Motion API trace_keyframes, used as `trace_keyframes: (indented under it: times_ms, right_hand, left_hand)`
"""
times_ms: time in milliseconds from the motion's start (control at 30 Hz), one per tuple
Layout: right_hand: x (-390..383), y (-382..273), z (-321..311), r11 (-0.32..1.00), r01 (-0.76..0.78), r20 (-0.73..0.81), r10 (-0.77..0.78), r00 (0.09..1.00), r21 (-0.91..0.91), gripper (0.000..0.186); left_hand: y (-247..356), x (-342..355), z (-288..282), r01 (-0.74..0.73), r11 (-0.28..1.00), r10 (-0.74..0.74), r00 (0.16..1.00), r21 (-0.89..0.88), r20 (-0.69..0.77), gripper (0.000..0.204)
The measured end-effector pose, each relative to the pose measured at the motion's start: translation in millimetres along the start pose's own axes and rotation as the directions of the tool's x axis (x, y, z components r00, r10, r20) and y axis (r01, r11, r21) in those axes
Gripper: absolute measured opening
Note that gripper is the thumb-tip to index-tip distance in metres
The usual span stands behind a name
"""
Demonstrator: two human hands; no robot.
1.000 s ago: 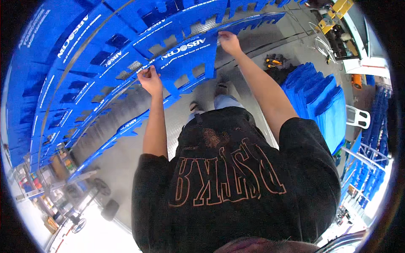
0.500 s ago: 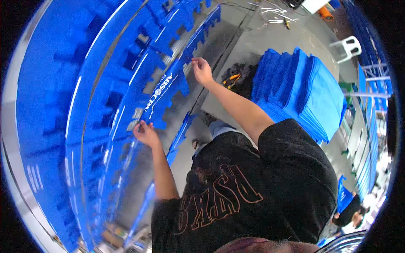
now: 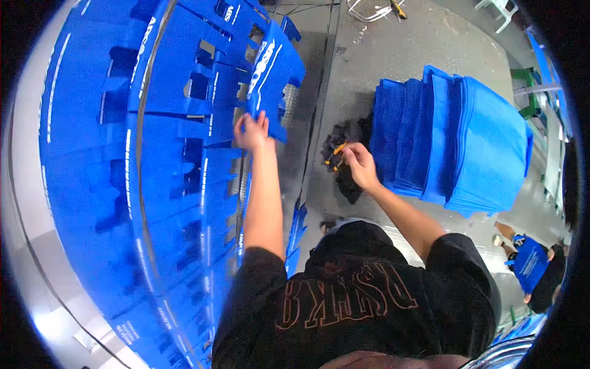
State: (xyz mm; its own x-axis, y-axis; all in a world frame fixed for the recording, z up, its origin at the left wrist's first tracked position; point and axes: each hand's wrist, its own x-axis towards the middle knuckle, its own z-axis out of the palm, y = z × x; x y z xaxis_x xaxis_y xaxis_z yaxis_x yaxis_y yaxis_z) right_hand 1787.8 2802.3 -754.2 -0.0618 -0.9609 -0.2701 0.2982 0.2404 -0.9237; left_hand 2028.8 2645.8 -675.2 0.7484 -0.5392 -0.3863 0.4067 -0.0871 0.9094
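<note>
Printed blue fabric bags [image 3: 160, 92] hang in long rows on my left. Near the lower end of one printed blue bag [image 3: 276, 74], my left hand [image 3: 252, 129] has its fingers curled on the edge. My right hand [image 3: 359, 160] is out to the right with fingers bent together, beside yellow-handled tools [image 3: 335, 157] on a dark heap [image 3: 350, 187]; whether it holds anything there is unclear. A thick pile of folded blue fabric bags [image 3: 485, 147] stands just right of that hand.
Metal flooring [image 3: 362, 61] lies ahead, with white cables [image 3: 369, 12] and a white plastic chair [image 3: 495, 12]. Railings [image 3: 541, 89] run at the right. Another person [image 3: 547, 277], at lower right, holds a blue bag [image 3: 528, 261].
My view has swung rightward. My right hand has left the hanging bag and moved down toward the dark heap and tools; my left hand is still at the bag.
</note>
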Motion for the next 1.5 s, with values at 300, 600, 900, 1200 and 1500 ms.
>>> trace_keyframes:
  times_ms: [300,600,900,1200,1500]
  right_hand:
    - [-47.3,21.6,-32.1,0.995,-0.050,-0.085,0.043,0.996,-0.088,0.014]
    - [-93.1,-9.1,-10.2,0.984,-0.019,0.020,0.023,1.000,-0.176,0.014]
    - [-135.9,19.5,-16.0,0.979,-0.087,-0.020,0.084,0.996,-0.187,0.019]
    - [-141.4,23.8,-20.8,0.943,-0.123,0.079,0.154,0.985,-0.308,0.020]
    - [-149.7,42.6,-53.0,0.830,-0.153,0.227,0.317,0.921,-0.537,0.036]
  left_hand:
    - [-1.5,79.2,193.2,0.238,0.970,-0.241,0.968,0.057,0.062,0.021]
    - [-27.1,99.5,323.1,0.318,0.947,-0.313,0.946,-0.052,0.083,0.028]
    - [-14.6,146.1,393.9,0.327,0.878,-0.310,0.945,-0.349,0.105,0.031]
    - [-27.1,111.3,357.9,-0.077,0.996,0.045,0.888,0.051,0.457,0.062]
    - [-95.6,-40.3,163.0,-0.337,0.936,0.099,0.542,0.107,0.834,0.049]
